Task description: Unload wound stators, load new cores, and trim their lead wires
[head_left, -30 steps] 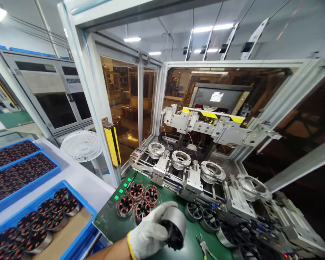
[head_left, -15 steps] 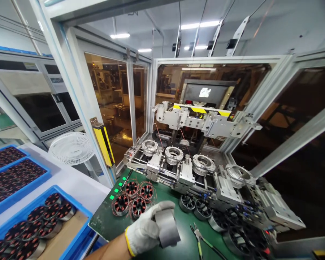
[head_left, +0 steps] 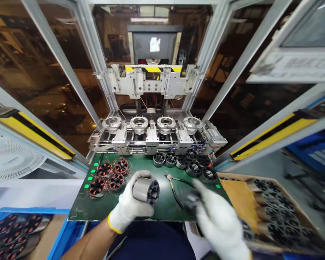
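My gloved left hand (head_left: 127, 204) is wrapped round a grey stator core (head_left: 141, 189), tilted so its black slotted end faces right. My gloved right hand (head_left: 219, 216) is smeared by motion, with a dark part (head_left: 191, 200) at its fingertips; its kind cannot be made out. Between the hands lie side cutters (head_left: 170, 177) with black-and-green handles, jaws pointing away from me. Several stators wound with copper wire (head_left: 116, 181) sit left of my left hand. More unwound stator cores (head_left: 194, 168) stand at the back right of the green tabletop (head_left: 148, 164).
A winding machine with ring-shaped holders (head_left: 139, 124) spans the table's back. Yellow-and-black bars (head_left: 40, 135) flank both sides. A blue tray (head_left: 58, 231) of wound stators is at lower left, a carton (head_left: 239, 196) of bare cores at right. A white fan (head_left: 12, 157) stands left.
The view has swung right and down, bringing the carton and my right hand with a dark part into sight. My left hand still holds the core, now with its slotted end showing.
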Demonstrator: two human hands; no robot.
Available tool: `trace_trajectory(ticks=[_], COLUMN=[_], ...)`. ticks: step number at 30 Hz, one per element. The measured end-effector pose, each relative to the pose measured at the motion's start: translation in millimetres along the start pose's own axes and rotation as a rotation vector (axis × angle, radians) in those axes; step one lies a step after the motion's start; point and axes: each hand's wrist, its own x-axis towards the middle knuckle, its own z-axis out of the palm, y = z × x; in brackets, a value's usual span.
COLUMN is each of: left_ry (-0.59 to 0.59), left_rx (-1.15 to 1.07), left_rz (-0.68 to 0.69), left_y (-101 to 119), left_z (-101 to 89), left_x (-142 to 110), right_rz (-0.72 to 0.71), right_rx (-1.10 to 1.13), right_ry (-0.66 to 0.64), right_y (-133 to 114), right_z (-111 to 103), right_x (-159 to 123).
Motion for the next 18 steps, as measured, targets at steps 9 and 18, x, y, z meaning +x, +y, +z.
trace_trajectory(ticks=[9,18], left_ry=[0.095,0.204], left_rx=[0.527,0.660], left_rz=[-0.055,-0.181], left_y=[18.7,21.5], left_z=[-3.1,-5.8], left_x=[-24.4,-21.8], right_rz=[-0.207,-0.207], right_rx=[0.191,0.127], right_ry=[-0.074,-0.110], right_y=[-53.3,-50.8], right_z=[50.3,65.7], right_x=[29.3,30.5])
